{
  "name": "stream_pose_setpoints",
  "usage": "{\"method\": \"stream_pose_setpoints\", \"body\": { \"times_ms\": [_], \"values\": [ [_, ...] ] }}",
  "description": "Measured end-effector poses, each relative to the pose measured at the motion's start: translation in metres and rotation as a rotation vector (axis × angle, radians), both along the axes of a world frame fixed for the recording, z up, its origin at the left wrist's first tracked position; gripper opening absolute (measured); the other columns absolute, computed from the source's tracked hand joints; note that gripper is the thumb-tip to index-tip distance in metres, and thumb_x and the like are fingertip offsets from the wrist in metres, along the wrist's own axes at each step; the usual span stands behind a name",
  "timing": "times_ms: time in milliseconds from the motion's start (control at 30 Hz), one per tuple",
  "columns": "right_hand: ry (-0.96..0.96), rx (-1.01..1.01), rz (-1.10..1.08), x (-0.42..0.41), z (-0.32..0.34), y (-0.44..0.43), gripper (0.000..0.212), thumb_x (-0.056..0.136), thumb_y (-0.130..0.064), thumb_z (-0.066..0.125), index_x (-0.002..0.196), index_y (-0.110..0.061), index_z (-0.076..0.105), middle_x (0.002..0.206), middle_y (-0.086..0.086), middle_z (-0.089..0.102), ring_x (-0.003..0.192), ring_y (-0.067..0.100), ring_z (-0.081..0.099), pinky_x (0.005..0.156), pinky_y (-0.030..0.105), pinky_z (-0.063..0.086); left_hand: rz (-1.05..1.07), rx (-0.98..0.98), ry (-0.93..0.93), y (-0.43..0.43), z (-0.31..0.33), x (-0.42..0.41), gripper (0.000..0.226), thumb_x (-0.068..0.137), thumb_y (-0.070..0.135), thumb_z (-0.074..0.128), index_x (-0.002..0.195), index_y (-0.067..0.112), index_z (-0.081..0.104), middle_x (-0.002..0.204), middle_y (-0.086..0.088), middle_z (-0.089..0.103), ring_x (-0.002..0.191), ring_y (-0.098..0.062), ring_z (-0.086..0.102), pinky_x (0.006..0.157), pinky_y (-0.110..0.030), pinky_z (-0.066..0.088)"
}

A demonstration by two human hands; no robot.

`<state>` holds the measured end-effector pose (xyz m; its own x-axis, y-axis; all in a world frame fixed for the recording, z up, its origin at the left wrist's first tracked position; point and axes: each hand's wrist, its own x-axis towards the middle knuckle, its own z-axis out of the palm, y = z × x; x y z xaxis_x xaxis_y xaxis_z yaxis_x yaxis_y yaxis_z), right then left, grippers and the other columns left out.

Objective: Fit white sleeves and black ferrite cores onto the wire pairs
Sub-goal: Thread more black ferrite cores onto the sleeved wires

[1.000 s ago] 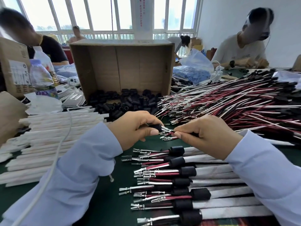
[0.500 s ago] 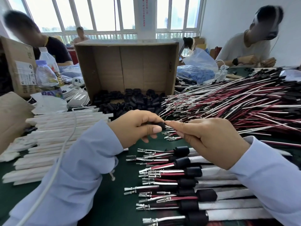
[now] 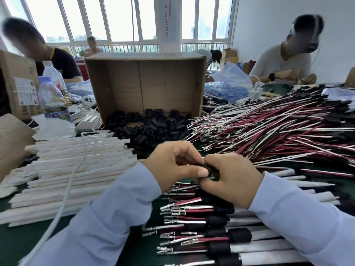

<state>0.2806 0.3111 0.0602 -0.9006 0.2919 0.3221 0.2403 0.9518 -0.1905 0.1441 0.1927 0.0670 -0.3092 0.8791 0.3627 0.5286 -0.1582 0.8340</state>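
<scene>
My left hand (image 3: 173,166) and my right hand (image 3: 230,176) meet at the table's middle, both pinched on one black ferrite core (image 3: 208,168) that shows between the fingertips. The wire pair it sits on is hidden under my right hand. Below the hands lies a row of finished wire pairs (image 3: 201,221), each with a black core and a white sleeve. White sleeves (image 3: 76,160) are stacked at the left. Loose black cores (image 3: 153,127) spill from the cardboard box (image 3: 146,83). A heap of red and white wire pairs (image 3: 269,131) fills the right.
A white cable (image 3: 65,191) runs over the sleeve stack toward my left sleeve. Plastic bottles (image 3: 51,93) and a second carton (image 3: 17,83) stand at the far left. Other people sit across the table, left and right. A blue bag (image 3: 226,91) lies behind the wires.
The terminal ends that stuck out between my hands are hidden now. My hands have closed together around the core, and my right hand has turned over it.
</scene>
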Motion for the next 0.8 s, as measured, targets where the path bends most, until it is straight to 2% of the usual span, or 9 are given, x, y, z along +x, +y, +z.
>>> {"method": "stream_pose_setpoints", "body": {
  "times_ms": [67, 133, 300, 367, 467, 567, 667, 733, 800],
  "values": [
    [0.012, -0.007, -0.020, -0.002, -0.002, 0.000, 0.027, 0.073, -0.052, 0.052, 0.076, -0.026, 0.043, 0.061, -0.009, 0.043, 0.071, 0.021, 0.053, 0.059, 0.028, 0.031, -0.003, 0.018, 0.035, 0.004, -0.008, 0.008, 0.021, 0.068, 0.011, 0.083, 0.082, 0.018, 0.069, 0.081, 0.000, 0.072, 0.077, -0.017, 0.068, 0.076, -0.033, 0.057],
    [0.038, -0.059, -0.016, -0.003, -0.001, 0.003, 0.031, 0.069, -0.052, 0.053, 0.085, -0.026, 0.047, 0.069, -0.008, 0.051, 0.077, 0.023, 0.057, 0.060, 0.029, 0.036, 0.057, 0.090, 0.033, 0.008, -0.012, 0.015, 0.024, 0.064, 0.014, 0.086, 0.080, 0.021, 0.069, 0.081, 0.001, 0.072, 0.079, -0.015, 0.068, 0.077, -0.032, 0.056],
    [0.075, -0.119, 0.017, -0.002, -0.001, 0.001, 0.031, 0.074, -0.054, 0.058, 0.074, -0.031, 0.037, 0.061, -0.010, 0.047, 0.064, 0.019, 0.049, 0.057, 0.031, 0.035, 0.183, 0.080, 0.069, 0.013, -0.012, 0.021, 0.037, 0.060, 0.060, 0.075, 0.061, 0.023, 0.068, 0.059, 0.008, 0.066, 0.056, -0.008, 0.058, 0.054, -0.023, 0.047],
    [0.084, -0.001, 0.051, 0.002, 0.003, 0.006, 0.034, 0.083, -0.063, 0.048, 0.075, -0.030, 0.048, 0.065, -0.011, 0.047, 0.070, 0.015, 0.050, 0.059, 0.031, 0.037, 0.282, 0.099, 0.199, 0.012, -0.012, 0.013, 0.047, 0.068, 0.064, 0.068, 0.053, 0.019, 0.063, 0.047, 0.009, 0.056, 0.046, -0.003, 0.047, 0.049, -0.017, 0.037],
    [0.044, 0.119, 0.028, 0.011, 0.019, 0.022, 0.062, 0.079, -0.078, 0.019, 0.080, -0.028, 0.056, 0.080, -0.013, 0.048, 0.082, 0.008, 0.043, 0.062, 0.028, 0.031, 0.381, 0.190, 0.297, 0.005, -0.010, -0.004, 0.048, 0.081, 0.057, 0.062, 0.049, 0.021, 0.060, 0.042, 0.009, 0.048, 0.042, -0.004, 0.044, 0.048, -0.010, 0.032],
    [-0.109, -0.016, 0.091, 0.011, 0.023, 0.024, 0.068, 0.073, -0.078, 0.020, 0.096, -0.032, 0.063, 0.094, -0.013, 0.048, 0.092, 0.008, 0.045, 0.073, 0.029, 0.039, 0.310, 0.120, 0.314, -0.002, -0.010, -0.008, 0.045, 0.082, 0.057, 0.060, 0.053, 0.023, 0.062, 0.048, 0.010, 0.052, 0.046, -0.005, 0.047, 0.050, -0.011, 0.034],
    [-0.416, -0.263, 0.151, 0.011, 0.022, 0.020, 0.072, 0.070, -0.074, 0.030, 0.125, -0.032, 0.052, 0.112, -0.008, 0.050, 0.104, 0.011, 0.050, 0.094, 0.031, 0.042, 0.235, -0.164, 0.397, -0.016, -0.002, -0.007, 0.036, 0.071, 0.063, 0.059, 0.065, 0.028, 0.067, 0.066, 0.011, 0.061, 0.061, -0.004, 0.055, 0.060, -0.020, 0.045],
    [-0.539, -0.236, 0.128, 0.014, 0.022, 0.020, 0.078, 0.071, -0.074, 0.022, 0.120, -0.021, 0.052, 0.111, -0.002, 0.054, 0.106, 0.017, 0.051, 0.097, 0.036, 0.040, 0.183, -0.254, 0.437, -0.037, 0.006, -0.004, 0.033, 0.068, 0.063, 0.062, 0.081, 0.033, 0.066, 0.086, 0.011, 0.063, 0.082, -0.002, 0.058, 0.077, -0.026, 0.048],
    [-0.538, -0.209, 0.097, 0.015, 0.020, 0.018, 0.072, 0.080, -0.070, 0.019, 0.110, -0.015, 0.055, 0.106, 0.002, 0.057, 0.103, 0.020, 0.052, 0.096, 0.039, 0.041, 0.205, -0.221, 0.534, -0.062, 0.008, 0.010, 0.038, 0.072, 0.071, 0.061, 0.094, 0.040, 0.061, 0.099, 0.020, 0.058, 0.097, 0.002, 0.054, 0.079, -0.016, 0.044]
  ]
}}
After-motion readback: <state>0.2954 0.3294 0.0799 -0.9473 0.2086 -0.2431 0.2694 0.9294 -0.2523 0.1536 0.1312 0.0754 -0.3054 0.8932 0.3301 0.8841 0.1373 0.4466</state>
